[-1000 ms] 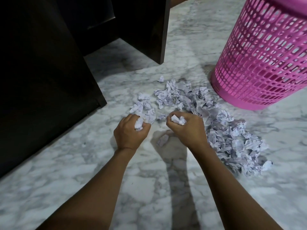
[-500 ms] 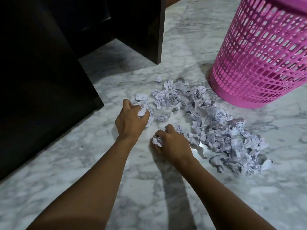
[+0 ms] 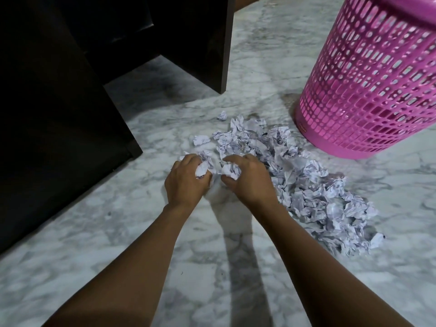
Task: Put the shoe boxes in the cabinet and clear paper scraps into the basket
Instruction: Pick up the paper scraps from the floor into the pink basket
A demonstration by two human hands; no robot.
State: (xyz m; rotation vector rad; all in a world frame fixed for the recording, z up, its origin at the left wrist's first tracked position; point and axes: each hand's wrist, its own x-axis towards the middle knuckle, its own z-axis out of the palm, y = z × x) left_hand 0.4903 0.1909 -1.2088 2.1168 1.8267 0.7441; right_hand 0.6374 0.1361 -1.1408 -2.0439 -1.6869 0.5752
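Bunching paper scraps (image 3: 295, 175) w/ left hand (image 3: 186, 182) & right hand (image 3: 247, 180), fingers curled tight on wads, I'm prepping bigger loads for basket (image 3: 368, 90).

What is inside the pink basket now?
Through the holes of the pink basket only light floor shows; no paper is visible inside. Its top opening is out of view, so I cannot be certain.
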